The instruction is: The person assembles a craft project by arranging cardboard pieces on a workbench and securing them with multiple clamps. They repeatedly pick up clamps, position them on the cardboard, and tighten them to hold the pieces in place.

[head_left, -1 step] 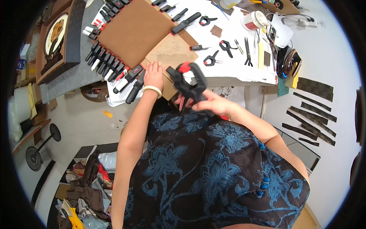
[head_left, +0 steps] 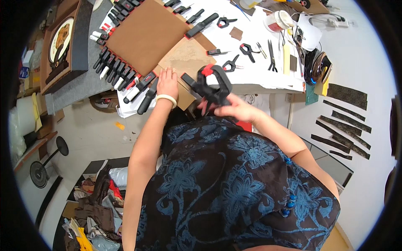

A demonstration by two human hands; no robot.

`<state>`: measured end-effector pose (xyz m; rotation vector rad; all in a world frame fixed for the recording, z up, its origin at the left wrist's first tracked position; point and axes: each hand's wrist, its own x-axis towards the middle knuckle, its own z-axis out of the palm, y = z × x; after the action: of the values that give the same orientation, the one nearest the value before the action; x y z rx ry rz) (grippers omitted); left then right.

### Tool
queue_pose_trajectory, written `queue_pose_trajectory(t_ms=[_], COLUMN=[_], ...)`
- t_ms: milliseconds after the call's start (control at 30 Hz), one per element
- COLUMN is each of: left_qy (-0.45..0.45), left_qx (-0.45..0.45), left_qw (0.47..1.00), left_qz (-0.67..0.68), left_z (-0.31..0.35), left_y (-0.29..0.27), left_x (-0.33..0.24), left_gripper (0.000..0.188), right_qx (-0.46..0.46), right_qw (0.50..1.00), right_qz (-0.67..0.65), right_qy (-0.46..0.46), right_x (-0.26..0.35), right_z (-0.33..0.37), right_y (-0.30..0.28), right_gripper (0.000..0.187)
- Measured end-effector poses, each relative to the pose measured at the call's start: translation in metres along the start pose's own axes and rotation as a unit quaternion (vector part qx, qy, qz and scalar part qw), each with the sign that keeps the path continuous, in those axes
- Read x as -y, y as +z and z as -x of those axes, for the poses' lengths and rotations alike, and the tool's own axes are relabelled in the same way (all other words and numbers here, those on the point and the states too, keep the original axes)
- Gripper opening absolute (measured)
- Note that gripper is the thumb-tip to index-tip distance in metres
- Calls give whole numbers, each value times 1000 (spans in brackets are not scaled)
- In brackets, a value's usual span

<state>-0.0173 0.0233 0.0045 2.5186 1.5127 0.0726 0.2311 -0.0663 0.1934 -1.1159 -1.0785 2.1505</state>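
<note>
My left hand (head_left: 168,85) lies flat, fingers stretched out, on the near edge of a tan, patchy sheet (head_left: 184,56). This sheet adjoins a large brown board (head_left: 146,37) whose edges are lined with several black, red and white clamps (head_left: 119,75). In my right hand (head_left: 236,109) is a big black spring clamp (head_left: 215,95) with a red pad, held by its handles just off the table's front edge. Its jaws point up and away from me. Another black clamp (head_left: 188,79) sits at the sheet's near edge, between my hands.
On the white table (head_left: 268,79) to the right lie small spring clamps (head_left: 247,50), scissors (head_left: 271,54) and a brown square (head_left: 235,33). A white tub (head_left: 278,21) stands farther back. A wooden framed case (head_left: 67,46) is at the left. Dark strips (head_left: 341,125) hang on the right wall.
The spring clamp in my right hand has moved slightly up and to the right. My left hand stays on the sheet's edge.
</note>
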Motion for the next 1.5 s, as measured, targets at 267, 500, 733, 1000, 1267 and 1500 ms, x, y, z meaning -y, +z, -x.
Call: queue_pose_trajectory(t_ms=[267, 500, 733, 1000, 1267, 1500], left_qy=[-30, -40, -60, -69, -102, -382], left_qx=[23, 34, 46, 40, -79, -238], left_qw=[999, 999, 997, 997, 985, 806], left_qz=[-2, 9, 18, 13, 113, 385], left_z=[-4, -4, -5, -6, 5, 83], left_y=[-8, -11, -17, -14, -6, 5], left_x=[-11, -10, -18, -17, -13, -47], left_gripper=[47, 54, 56, 55, 50, 24], right_qx=[-215, -225, -188, -200, -429, -270], right_qw=[792, 805, 856, 860, 784, 868], right_qz=[541, 540, 461, 436, 389, 392], right_qy=[181, 101, 139, 174, -222, -141], right_x=[-107, -106, -109, -87, -102, -126], right_z=[-19, -90, -104, -107, -53, -6], right_y=[-134, -133, -141, -138, -125, -52], right_gripper=[52, 46, 57, 90, 23, 21])
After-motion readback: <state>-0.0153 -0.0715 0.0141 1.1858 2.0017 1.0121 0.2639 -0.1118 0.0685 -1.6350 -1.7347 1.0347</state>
